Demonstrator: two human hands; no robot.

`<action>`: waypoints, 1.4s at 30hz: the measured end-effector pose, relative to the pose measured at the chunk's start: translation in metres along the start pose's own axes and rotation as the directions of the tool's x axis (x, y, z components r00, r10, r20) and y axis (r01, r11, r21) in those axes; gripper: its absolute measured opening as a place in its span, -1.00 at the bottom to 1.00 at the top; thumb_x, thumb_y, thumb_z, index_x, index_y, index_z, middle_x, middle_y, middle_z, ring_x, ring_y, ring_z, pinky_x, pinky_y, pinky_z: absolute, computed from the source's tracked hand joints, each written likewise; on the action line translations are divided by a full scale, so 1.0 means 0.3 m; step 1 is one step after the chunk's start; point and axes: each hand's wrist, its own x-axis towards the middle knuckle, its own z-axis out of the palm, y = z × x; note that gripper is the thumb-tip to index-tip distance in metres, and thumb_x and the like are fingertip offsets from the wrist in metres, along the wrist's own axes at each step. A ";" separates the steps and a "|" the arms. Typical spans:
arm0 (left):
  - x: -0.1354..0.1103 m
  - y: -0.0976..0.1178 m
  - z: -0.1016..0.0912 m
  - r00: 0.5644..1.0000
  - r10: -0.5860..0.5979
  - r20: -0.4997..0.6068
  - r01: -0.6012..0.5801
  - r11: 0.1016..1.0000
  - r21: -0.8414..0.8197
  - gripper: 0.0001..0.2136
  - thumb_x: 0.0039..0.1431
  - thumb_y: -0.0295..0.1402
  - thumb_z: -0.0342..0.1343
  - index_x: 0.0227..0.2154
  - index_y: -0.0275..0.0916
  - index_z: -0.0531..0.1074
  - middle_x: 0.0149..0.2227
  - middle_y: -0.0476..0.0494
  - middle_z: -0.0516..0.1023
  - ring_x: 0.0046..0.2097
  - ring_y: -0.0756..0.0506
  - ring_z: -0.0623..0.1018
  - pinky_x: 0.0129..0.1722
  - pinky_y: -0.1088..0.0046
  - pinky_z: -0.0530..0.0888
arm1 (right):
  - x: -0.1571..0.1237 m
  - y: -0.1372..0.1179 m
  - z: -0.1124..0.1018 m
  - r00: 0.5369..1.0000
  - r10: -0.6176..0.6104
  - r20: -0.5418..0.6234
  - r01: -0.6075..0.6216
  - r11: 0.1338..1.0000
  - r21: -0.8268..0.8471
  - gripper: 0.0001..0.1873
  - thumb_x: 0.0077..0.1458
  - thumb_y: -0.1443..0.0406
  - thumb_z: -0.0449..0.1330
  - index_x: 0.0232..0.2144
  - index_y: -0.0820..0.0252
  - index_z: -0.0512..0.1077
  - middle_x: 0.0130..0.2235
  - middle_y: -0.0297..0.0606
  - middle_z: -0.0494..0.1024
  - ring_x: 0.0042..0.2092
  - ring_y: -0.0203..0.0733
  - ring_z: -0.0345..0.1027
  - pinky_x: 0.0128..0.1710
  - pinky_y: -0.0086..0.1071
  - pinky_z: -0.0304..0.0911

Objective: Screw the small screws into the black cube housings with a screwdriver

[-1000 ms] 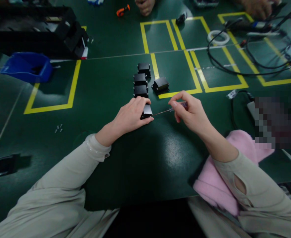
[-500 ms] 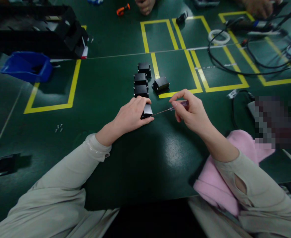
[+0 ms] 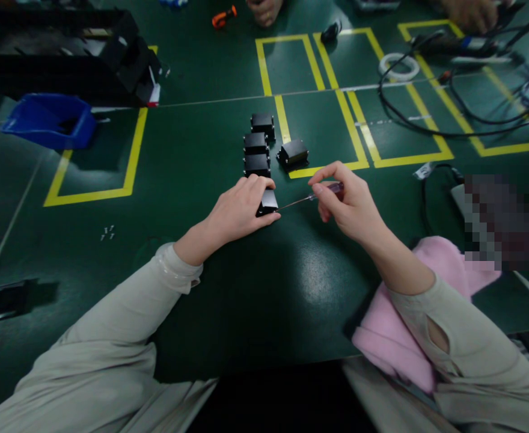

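Observation:
My left hand [image 3: 237, 210] is closed over a small black box [image 3: 268, 201] on the green table [image 3: 264, 288], pressing it down. My right hand [image 3: 348, 201] pinches a thin screwdriver [image 3: 312, 197] by its clear reddish handle, and the metal tip meets the box's right side. Just beyond my left hand, three more black boxes [image 3: 256, 144] stand in a row. Another black box [image 3: 292, 153] lies to their right on a yellow tape line.
A blue bin [image 3: 50, 120] and a black tray [image 3: 66, 54] sit at the far left. Black cables [image 3: 463, 102] and a white tape roll [image 3: 397, 66] lie at the far right. Other people's hands [image 3: 264, 11] rest at the far edge. A pink cloth [image 3: 395, 337] lies under my right forearm. Small screws [image 3: 106, 233] lie left.
My right hand has shifted very slightly on the screwdriver handle. Nothing else has moved.

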 end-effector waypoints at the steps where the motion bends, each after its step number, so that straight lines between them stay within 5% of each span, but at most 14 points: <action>1: 0.000 0.000 0.000 1.000 0.000 -0.001 0.000 1.000 -0.003 -0.51 0.28 -0.08 0.16 0.14 -0.22 0.23 0.11 -0.27 0.43 0.05 -0.26 0.46 -0.10 0.22 0.49 | 0.000 0.001 0.000 1.000 -0.004 0.001 0.004 1.000 0.002 -0.81 0.30 0.14 0.21 -0.25 0.10 0.33 -0.61 -0.57 0.31 -0.65 -0.43 0.22 -0.62 -0.46 0.10; 9: 0.001 0.000 0.002 1.000 -0.005 0.000 0.005 1.000 -0.008 -0.50 0.27 -0.08 0.17 0.13 -0.22 0.23 0.10 -0.26 0.42 0.06 -0.27 0.46 -0.08 0.20 0.49 | 0.002 -0.002 0.000 1.000 0.005 0.000 -0.005 0.999 -0.041 -0.76 0.28 0.12 0.22 -0.32 0.11 0.33 -0.67 -0.57 0.28 -0.69 -0.42 0.18 -0.66 -0.46 -0.01; 15: 0.001 0.002 0.000 1.000 -0.011 0.004 0.011 1.000 0.002 -0.51 0.27 -0.09 0.17 0.13 -0.22 0.23 0.10 -0.26 0.42 0.06 -0.27 0.45 -0.07 0.19 0.49 | -0.001 0.008 0.004 1.000 0.006 -0.023 -0.006 1.000 0.015 -0.86 0.28 0.22 0.21 -0.21 0.09 0.31 -0.58 -0.56 0.32 -0.64 -0.40 0.23 -0.61 -0.44 0.12; 21: -0.001 0.002 0.001 1.000 -0.007 0.003 0.007 1.000 0.000 -0.51 0.28 -0.09 0.16 0.14 -0.21 0.22 0.11 -0.27 0.42 0.06 -0.26 0.46 -0.09 0.21 0.49 | -0.003 0.005 0.004 1.000 -0.005 -0.025 0.004 0.999 -0.044 -0.79 0.31 0.13 0.19 -0.31 0.07 0.30 -0.68 -0.58 0.24 -0.69 -0.40 0.16 -0.67 -0.43 -0.03; 26: -0.001 0.004 -0.001 1.000 -0.010 0.001 0.010 1.000 -0.008 -0.51 0.27 -0.09 0.17 0.14 -0.22 0.23 0.10 -0.27 0.42 0.05 -0.26 0.46 -0.11 0.22 0.49 | -0.007 0.006 0.002 0.999 -0.027 -0.030 0.025 0.999 -0.049 -0.91 0.31 0.24 0.18 -0.19 0.06 0.31 -0.52 -0.52 0.32 -0.61 -0.40 0.25 -0.59 -0.41 0.13; 32: 0.000 0.000 0.001 1.000 -0.008 -0.001 0.008 1.000 -0.012 -0.50 0.27 -0.09 0.17 0.14 -0.22 0.23 0.10 -0.27 0.42 0.05 -0.26 0.46 -0.11 0.23 0.49 | -0.008 -0.003 0.001 1.000 -0.024 -0.013 0.023 0.995 -0.096 -0.77 0.30 0.12 0.20 -0.31 0.09 0.32 -0.64 -0.56 0.27 -0.66 -0.42 0.17 -0.64 -0.43 0.00; 37: 0.001 0.002 0.000 1.000 -0.014 0.001 0.014 1.000 -0.007 -0.50 0.26 -0.09 0.17 0.14 -0.23 0.23 0.10 -0.27 0.42 0.05 -0.27 0.46 -0.11 0.21 0.49 | -0.008 0.001 -0.001 1.000 -0.023 0.000 0.023 0.998 -0.054 -0.92 0.32 0.24 0.17 -0.19 0.07 0.31 -0.55 -0.54 0.33 -0.61 -0.41 0.24 -0.59 -0.43 0.11; 42: 0.002 0.003 0.000 1.000 -0.016 0.003 0.016 1.000 -0.002 -0.51 0.26 -0.08 0.17 0.13 -0.21 0.23 0.10 -0.27 0.42 0.05 -0.27 0.46 -0.05 0.18 0.49 | -0.003 -0.001 0.000 1.000 -0.015 -0.006 0.015 0.997 -0.080 -0.80 0.31 0.14 0.19 -0.30 0.08 0.32 -0.63 -0.55 0.28 -0.65 -0.41 0.19 -0.64 -0.44 0.03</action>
